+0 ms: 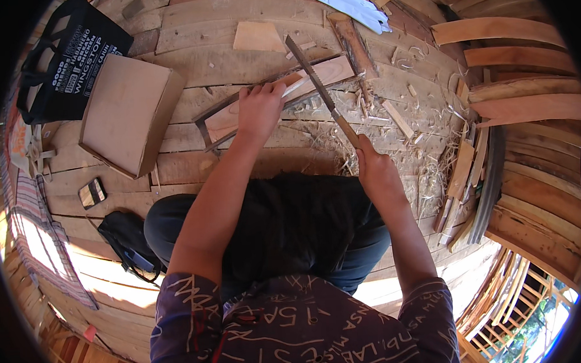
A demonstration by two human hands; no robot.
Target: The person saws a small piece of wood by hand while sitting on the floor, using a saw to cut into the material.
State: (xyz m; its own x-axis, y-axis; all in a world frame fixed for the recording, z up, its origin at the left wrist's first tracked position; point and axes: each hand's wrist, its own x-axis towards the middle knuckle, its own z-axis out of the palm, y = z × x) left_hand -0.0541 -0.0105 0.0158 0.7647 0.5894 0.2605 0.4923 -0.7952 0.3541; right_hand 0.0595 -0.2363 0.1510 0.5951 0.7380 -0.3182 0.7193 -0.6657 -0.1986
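My right hand [376, 169] is closed round the wooden handle of a narrow saw [313, 75]. Its long dark blade slants up and to the left, over a plank [331, 71] on the floor. My left hand [260, 112] is closed at the middle of that plank, with a thin pale wood strip [293, 86] sticking out from under its fingers. The blade crosses close to the strip's far end; whether they touch I cannot tell. The plank has dark, rough edges and lies at a slant in front of my knees.
Curled shavings [340, 141] and offcuts [397, 119] litter the floor to the right. On the left are a cardboard box [125, 113], a black bag [75, 61], a phone [92, 193] and a black pouch [129, 245]. Curved wooden ribs [524, 87] line the right side.
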